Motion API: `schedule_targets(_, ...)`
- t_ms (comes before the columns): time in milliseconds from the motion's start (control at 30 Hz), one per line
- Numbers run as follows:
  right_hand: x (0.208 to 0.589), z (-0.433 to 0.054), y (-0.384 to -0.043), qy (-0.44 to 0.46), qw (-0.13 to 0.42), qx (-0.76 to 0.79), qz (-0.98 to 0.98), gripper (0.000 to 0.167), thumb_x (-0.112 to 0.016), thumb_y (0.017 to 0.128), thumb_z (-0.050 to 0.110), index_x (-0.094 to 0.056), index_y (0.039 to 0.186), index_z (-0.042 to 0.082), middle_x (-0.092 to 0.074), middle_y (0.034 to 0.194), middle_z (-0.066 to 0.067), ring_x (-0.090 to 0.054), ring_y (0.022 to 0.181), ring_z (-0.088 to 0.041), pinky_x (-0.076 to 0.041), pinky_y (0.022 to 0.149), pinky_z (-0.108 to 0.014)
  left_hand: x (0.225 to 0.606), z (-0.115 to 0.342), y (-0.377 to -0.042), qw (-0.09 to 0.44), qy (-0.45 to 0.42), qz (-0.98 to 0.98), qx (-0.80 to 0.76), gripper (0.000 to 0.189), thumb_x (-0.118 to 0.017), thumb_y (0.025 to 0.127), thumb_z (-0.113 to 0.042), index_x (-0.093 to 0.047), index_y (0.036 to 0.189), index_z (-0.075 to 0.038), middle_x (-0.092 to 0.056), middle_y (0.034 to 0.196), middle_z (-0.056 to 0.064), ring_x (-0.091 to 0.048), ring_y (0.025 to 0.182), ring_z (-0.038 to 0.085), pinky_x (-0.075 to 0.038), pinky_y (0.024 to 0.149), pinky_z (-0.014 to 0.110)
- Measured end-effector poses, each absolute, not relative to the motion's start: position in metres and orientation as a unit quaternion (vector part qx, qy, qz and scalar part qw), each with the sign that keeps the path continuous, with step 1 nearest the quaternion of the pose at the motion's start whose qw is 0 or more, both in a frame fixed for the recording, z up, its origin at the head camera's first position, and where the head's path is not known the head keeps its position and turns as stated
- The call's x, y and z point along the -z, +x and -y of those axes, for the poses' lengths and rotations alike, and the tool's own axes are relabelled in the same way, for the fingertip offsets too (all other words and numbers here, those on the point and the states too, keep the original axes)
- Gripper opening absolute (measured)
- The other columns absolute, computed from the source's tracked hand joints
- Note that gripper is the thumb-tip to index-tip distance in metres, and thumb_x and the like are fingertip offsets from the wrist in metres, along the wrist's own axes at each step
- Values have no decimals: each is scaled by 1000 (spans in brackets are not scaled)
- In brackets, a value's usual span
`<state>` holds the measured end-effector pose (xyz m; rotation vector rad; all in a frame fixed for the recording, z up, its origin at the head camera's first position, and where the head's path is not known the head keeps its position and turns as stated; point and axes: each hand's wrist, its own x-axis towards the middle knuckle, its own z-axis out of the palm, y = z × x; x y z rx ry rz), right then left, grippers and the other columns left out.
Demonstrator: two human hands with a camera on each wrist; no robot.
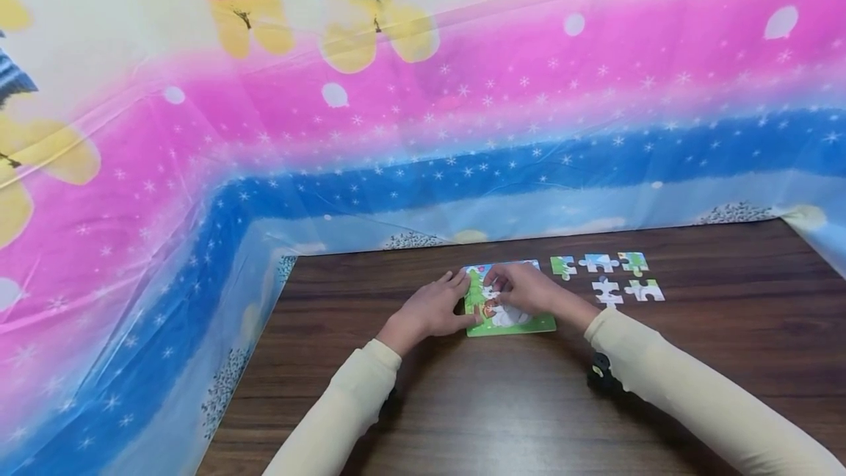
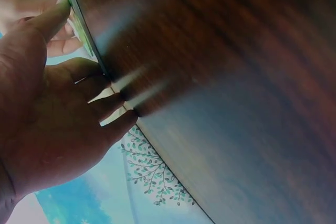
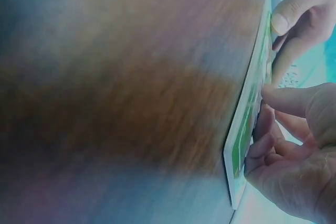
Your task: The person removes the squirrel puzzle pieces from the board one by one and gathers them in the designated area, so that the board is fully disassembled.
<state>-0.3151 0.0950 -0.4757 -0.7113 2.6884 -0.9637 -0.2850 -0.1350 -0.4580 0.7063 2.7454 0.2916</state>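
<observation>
A jigsaw puzzle board (image 1: 512,329) with a green border and a bright cartoon picture lies flat on the brown table. My left hand (image 1: 435,305) steadies its left side, fingers spread and straight, with the thumb over the lower left part of the picture. Over the upper middle of the board, my right hand (image 1: 525,289) has its thumb and fingers curled, pinching a puzzle piece low against the picture; the hand mostly hides this piece. In the right wrist view, the right fingertips (image 3: 268,95) are right at the board's face.
To the right of the board lie several loose puzzle pieces (image 1: 600,263) in two rows. A patterned pink and blue cloth (image 1: 423,145) hangs behind the table and along its left side. The wooden table (image 1: 476,402) stretches toward me under both forearms.
</observation>
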Motion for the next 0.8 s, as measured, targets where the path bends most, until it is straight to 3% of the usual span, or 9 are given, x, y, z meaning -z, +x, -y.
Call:
schedule_targets(333,470,-104,-318,-251,114,334,-901,28,-73,95,1,-74,122,9,-74,104,-5,-70,96,-17,-60,79,-33,460,134,-285,138,251,-952,-106,87,-58,104,-60,-25,170,-15,-17,179,5,-16,167,29,-26,132,53)
schedule_targets(600,472,-128,-312,-268,71,348,-896,28,-77,96,9,-73,123,14,-73,105,-1,-69,98,-16,-59,85,-38,458,135,-284,143,251,-952,-101,86,-58,104,-60,-26,170,-15,-16,179,5,-17,167,29,-25,133,52)
schedule_targets(800,466,-167,-306,-249,61,344,-903,29,-77,97,14,-71,125,15,-73,107,-1,-67,98,-15,-56,83,-37,455,136,-285,145,255,-951,-97,86,-59,104,-59,-26,169,-14,-18,179,6,-17,167,30,-26,132,53)
